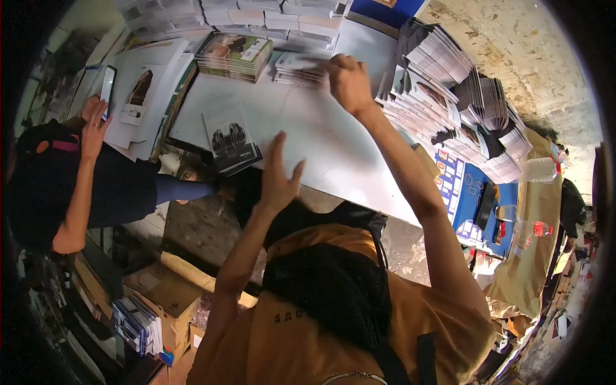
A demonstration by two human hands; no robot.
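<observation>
My left hand (280, 178) hovers over the near edge of the white table with its fingers spread, holding nothing. To its left, a small stack of booklets (230, 138) with a dark picture on the cover lies at the table's edge, apart from the hand. Farther off, my right hand (350, 83) is bent at the right end of a low stack of white booklets (295, 68). Blur covers its fingertips and that end of the stack, so a grip is not visible. Left of this stack stands a taller pile of booklets (234, 58) with a green and brown cover.
Tall stacks of folded printed sheets (436, 96) line the table's right side. Paper bundles (276, 19) rise along the back. At the left, another person (83, 173) holds a phone (108, 86). A blue board (478, 199) with small items lies right; a cardboard box (163, 292) sits lower left.
</observation>
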